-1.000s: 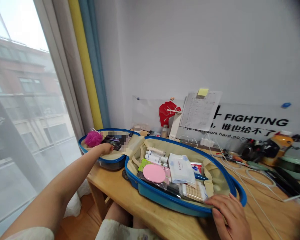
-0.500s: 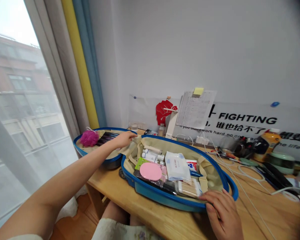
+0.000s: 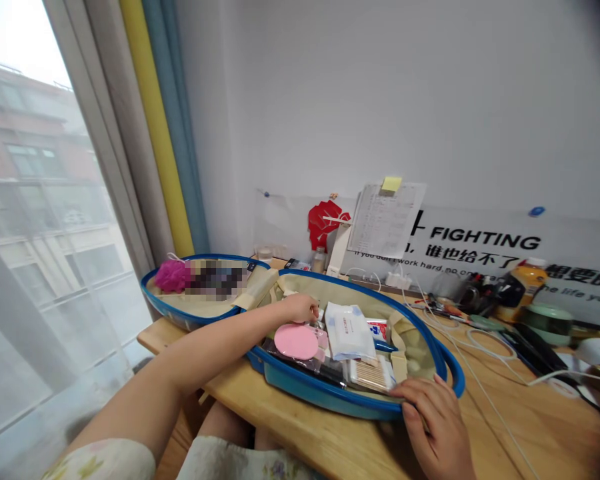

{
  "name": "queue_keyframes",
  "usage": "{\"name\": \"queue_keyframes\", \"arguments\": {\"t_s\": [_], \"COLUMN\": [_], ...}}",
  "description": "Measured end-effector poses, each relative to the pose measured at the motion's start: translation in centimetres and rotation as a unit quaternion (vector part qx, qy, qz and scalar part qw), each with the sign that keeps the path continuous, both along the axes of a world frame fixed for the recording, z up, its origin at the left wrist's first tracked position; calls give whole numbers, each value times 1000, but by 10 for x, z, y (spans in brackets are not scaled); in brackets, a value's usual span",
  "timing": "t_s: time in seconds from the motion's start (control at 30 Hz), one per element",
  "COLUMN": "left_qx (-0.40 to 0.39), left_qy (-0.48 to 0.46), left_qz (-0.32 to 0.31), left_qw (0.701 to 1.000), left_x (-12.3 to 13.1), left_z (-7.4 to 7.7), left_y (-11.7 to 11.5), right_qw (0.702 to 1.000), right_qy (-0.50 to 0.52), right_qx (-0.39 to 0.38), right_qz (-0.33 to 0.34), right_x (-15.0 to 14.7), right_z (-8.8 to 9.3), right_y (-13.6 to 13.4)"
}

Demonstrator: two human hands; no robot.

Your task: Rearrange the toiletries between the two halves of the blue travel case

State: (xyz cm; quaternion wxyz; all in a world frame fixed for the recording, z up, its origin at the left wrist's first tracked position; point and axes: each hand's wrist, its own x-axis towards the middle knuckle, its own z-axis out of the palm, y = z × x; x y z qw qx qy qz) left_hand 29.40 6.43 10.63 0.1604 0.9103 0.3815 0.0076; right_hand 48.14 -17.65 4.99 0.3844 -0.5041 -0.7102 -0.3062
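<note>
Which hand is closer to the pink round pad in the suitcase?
Left. The left hand sits just past the upper edge of the pink round pad. The right hand is farther away, at the near rim of the blue suitcase.

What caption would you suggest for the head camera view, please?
Left hand reaches into an open blue suitcase above a pink round pad, right hand resting on its rim, on a wooden desk.
</note>
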Motion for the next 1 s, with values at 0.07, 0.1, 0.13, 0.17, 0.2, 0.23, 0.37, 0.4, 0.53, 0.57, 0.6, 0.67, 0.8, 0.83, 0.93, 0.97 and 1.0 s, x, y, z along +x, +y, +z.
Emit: {"name": "queue_keyframes", "arguments": {"t_s": [0.07,0.1,0.13,0.17,0.2,0.23,0.37,0.4,0.53,0.57,0.6,0.67,0.8,0.83,0.93,0.97,1.0], "left_qx": [-8,-12,-15,-17,-18,-17,-10,-8,2,4,4,5,27,37,76,92,108], "left_qy": [2,3,4,6,8,10,19,21,24,22,20,12,-30,-42,-68,-70,-71], "left_qz": [6,7,6,4,2,0,-6,-7,-5,-3,-1,1,16,26,84,113,147], "left_qw": [1000,1000,1000,1000,1000,1000,1000,1000,1000,1000,1000,1000,999,998,991,987,981], "left_x": [-1,-1,-1,0,0,1,5,5,5,5,4,3,-5,-10,-35,-48,-64], "left_z": [-2,-2,-3,-4,-5,-6,-9,-9,-8,-8,-8,-6,4,8,22,27,30], "left_y": [1,0,0,-1,-2,-3,-5,-5,-7,-8,-9,-10,-4,1,21,30,39], "right_qw": [1000,1000,1000,1000,1000,1000,1000,1000,1000,1000,1000,1000,1000,1000,1000,1000,1000], "right_qy": [-2,-1,2,6,8,9,7,8,16,15,11,0,-15,-18,-24,-24,-24], "right_qx": [-3,-2,-2,-1,-1,-2,-8,-10,-10,-9,-8,-4,6,7,11,12,13], "right_qz": [2,4,4,3,3,1,-6,-6,-3,-4,-4,-1,8,10,11,11,12], "right_x": [0,0,0,0,1,1,2,2,4,4,4,4,4,5,6,7,7], "right_z": [-1,-1,-2,-2,-2,-2,-3,-3,-5,-5,-5,-4,-3,-3,-4,-4,-4], "right_y": [0,0,0,0,0,0,0,0,0,0,0,1,2,2,3,3,2]}}
